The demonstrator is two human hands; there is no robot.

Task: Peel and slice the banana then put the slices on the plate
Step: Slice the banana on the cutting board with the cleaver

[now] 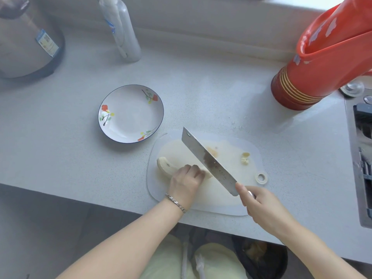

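A peeled pale banana (164,165) lies on a white cutting board (221,202) near the counter's front edge. My left hand (186,181) holds the banana down with curled fingers on its right part. My right hand (259,204) grips the handle of a wide steel cleaver (207,160), whose blade slants across the board just right of my left hand's fingers. A few banana slices (245,158) sit at the board's right side. The white plate (130,113) with a dark rim and red flowers stands behind and left of the board, with nothing on it.
A red thermos jug (314,71) stands at the back right, beside a sink edge (360,158). A clear bottle (120,29) and a steel pot (26,41) stand at the back left. Below the counter is a dark bin (261,258).
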